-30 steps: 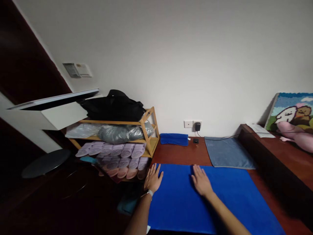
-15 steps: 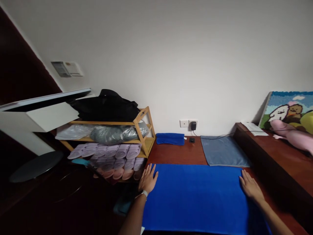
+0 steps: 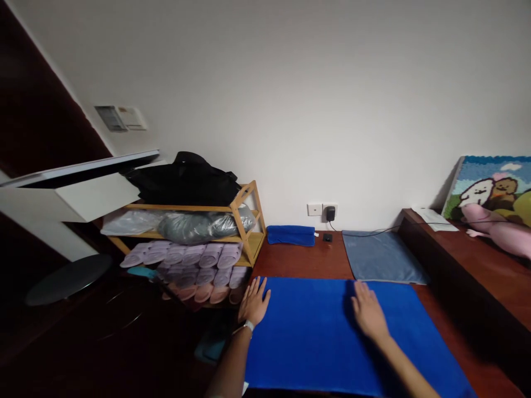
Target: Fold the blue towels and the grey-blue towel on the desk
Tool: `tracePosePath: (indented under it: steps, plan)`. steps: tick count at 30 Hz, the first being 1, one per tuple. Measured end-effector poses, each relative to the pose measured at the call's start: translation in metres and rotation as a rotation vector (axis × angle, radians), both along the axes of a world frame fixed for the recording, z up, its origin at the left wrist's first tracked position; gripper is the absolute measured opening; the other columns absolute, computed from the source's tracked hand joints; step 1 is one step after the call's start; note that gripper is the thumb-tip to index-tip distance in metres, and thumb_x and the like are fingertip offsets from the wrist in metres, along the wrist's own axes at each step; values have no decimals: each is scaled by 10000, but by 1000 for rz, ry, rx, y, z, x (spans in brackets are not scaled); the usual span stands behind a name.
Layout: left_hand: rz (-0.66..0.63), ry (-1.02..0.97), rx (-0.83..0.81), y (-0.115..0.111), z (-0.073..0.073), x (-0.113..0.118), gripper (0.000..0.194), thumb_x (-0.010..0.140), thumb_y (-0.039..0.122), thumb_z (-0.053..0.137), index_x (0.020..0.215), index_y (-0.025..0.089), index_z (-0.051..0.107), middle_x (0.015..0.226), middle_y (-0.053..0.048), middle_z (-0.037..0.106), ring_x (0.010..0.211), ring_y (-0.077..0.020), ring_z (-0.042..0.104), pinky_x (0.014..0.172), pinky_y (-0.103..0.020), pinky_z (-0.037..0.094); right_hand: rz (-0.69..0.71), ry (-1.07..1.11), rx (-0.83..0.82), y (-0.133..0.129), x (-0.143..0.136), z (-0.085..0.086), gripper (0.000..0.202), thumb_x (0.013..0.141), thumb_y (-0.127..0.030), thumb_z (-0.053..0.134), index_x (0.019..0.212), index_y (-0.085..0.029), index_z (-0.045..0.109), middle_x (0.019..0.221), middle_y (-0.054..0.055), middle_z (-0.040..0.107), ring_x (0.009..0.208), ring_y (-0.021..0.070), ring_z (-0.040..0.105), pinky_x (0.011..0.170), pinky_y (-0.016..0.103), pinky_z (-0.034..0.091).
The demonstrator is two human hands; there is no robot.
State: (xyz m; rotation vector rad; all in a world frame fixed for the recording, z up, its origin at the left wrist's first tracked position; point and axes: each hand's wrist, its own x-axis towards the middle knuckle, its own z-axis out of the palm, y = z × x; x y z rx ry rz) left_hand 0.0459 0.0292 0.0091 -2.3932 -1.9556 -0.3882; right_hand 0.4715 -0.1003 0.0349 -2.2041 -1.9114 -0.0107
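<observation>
A large blue towel (image 3: 307,337) lies spread flat over the reddish-brown wooden tabletop (image 3: 305,262). My left hand (image 3: 254,301) rests on the towel's far left corner, its fingers stretched out and a band around the wrist. Over the far part of the towel, right of its middle, is my right hand (image 3: 369,310), fingers extended and holding nothing. Whether its palm touches the cloth I cannot tell. Behind the towel, a folded blue cloth (image 3: 291,235) lies near the wall, and a grey-blue cloth (image 3: 382,257) is laid flat to the right.
At left stands a wooden rack (image 3: 249,243) with slippers (image 3: 207,255), plastic-wrapped items and a black bag (image 3: 186,179). A black plug (image 3: 331,213) sits in the wall socket, its cable running right. On the raised ledge (image 3: 477,249) are a pink plush toy (image 3: 498,232) and a picture (image 3: 489,185).
My right hand has moved left from the towel's far right corner to over the cloth. My left hand stays at the left corner. The view has shifted slightly.
</observation>
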Motion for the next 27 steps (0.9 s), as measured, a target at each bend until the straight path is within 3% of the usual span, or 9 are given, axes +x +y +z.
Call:
tracePosePath:
  steps: [4, 7, 10, 14, 17, 20, 23, 25, 27]
  plan:
    - [1, -3, 7, -1, 0, 1, 583, 1040, 448, 353, 1567, 206, 414, 1665, -109, 355, 1543, -245, 306, 1256, -460, 250, 279, 141, -51, 13, -121, 5, 716, 1047, -546, 127, 1624, -137, 241, 1683, 57, 230, 1568, 228, 189, 1285, 429, 166]
    - [10, 2, 13, 0, -2, 0, 582, 1043, 441, 345, 1565, 193, 416, 1661, -119, 361, 1542, -243, 310, 1253, -456, 256, 295, 180, -104, 17, -138, -2, 740, 1039, -586, 148, 1620, -140, 257, 1680, 71, 224, 1568, 240, 188, 1286, 448, 149]
    - [3, 1, 19, 1, -4, 0, 581, 1038, 444, 355, 1560, 196, 426, 1658, -118, 369, 1539, -247, 316, 1250, -456, 260, 174, 152, -108, 13, -88, -19, 754, 1029, -592, 177, 1618, -131, 263, 1678, 83, 235, 1570, 244, 184, 1285, 461, 138]
    - [-7, -14, 37, 1, -5, 0, 581, 1036, 447, 359, 1558, 201, 430, 1658, -110, 369, 1540, -253, 314, 1253, -460, 256, -76, 69, -138, -10, 39, -41, 785, 988, -554, 211, 1618, -88, 241, 1676, 97, 255, 1567, 259, 191, 1277, 486, 154]
    - [-2, -9, 39, 1, -3, 1, 580, 1034, 443, 365, 1556, 199, 433, 1653, -111, 378, 1536, -251, 324, 1255, -455, 252, -281, 58, -136, -34, 137, -45, 774, 949, -499, 222, 1584, -77, 356, 1652, 153, 316, 1543, 306, 251, 1240, 530, 231]
    - [2, -5, 38, 0, -2, 2, 575, 1031, 433, 371, 1551, 197, 441, 1651, -113, 382, 1532, -254, 333, 1252, -456, 258, -337, 74, -118, -53, 201, -41, 733, 919, -479, 269, 1542, -149, 472, 1613, 175, 393, 1505, 342, 332, 1187, 567, 309]
    - [-4, -9, 37, 0, -1, 2, 580, 1029, 430, 372, 1552, 187, 441, 1654, -121, 372, 1533, -261, 329, 1249, -462, 265, -356, 69, -88, -58, 208, -34, 742, 914, -480, 271, 1528, -126, 491, 1606, 178, 407, 1508, 346, 328, 1202, 544, 299]
    - [-9, -12, 37, 1, -2, 1, 582, 1030, 430, 369, 1551, 180, 442, 1653, -130, 374, 1531, -267, 334, 1245, -470, 272, -353, 34, -31, -54, 175, -29, 767, 936, -467, 237, 1533, -33, 448, 1618, 211, 370, 1526, 355, 285, 1226, 539, 265]
    - [-11, -23, 44, 2, -4, 1, 580, 1029, 429, 373, 1548, 181, 447, 1648, -133, 384, 1526, -272, 344, 1241, -477, 279, -271, 11, 60, -46, 115, -21, 762, 968, -432, 195, 1540, 34, 389, 1628, 218, 347, 1547, 346, 233, 1256, 531, 210]
